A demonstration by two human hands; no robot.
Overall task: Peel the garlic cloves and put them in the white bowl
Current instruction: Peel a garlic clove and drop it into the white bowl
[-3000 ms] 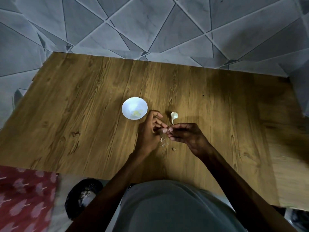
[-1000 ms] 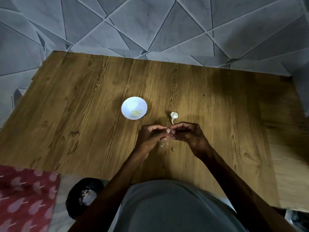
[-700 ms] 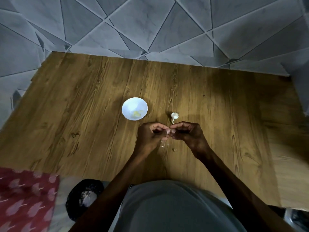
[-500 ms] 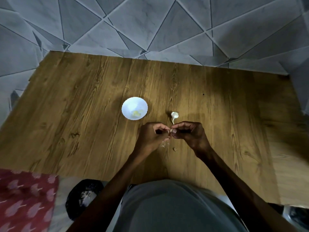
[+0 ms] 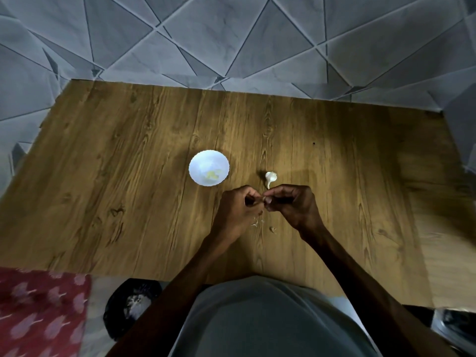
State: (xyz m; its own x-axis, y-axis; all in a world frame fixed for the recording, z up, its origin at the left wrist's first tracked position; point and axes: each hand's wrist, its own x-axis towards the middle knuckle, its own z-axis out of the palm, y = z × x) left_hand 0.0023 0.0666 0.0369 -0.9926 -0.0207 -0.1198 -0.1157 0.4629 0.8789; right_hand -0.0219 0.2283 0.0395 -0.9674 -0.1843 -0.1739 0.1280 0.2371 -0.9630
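My left hand (image 5: pixel 235 211) and my right hand (image 5: pixel 292 206) meet fingertip to fingertip above the wooden table (image 5: pixel 128 176), pinching a small garlic clove (image 5: pixel 264 199) that is mostly hidden between the fingers. A white bowl (image 5: pixel 199 161) stands to the left and a little beyond my hands, with a few pale yellow peeled pieces (image 5: pixel 212 174) inside. The remainder of a garlic bulb with its stalk (image 5: pixel 270 177) lies just beyond my right hand. Bits of peel (image 5: pixel 257 222) lie on the table beneath my hands.
Grey triangle-patterned tiles (image 5: pixel 231 42) run behind the table. At lower left lie a red patterned cloth (image 5: pixel 38 313) and a dark round object (image 5: pixel 132 302) below the table's near edge. Another scrap of peel (image 5: pixel 272 229) lies near my right wrist.
Both hands stay together over the same spot, working the clove between the fingertips. My left fingers have curled closer to the right hand. Bowl and bulb have not moved.
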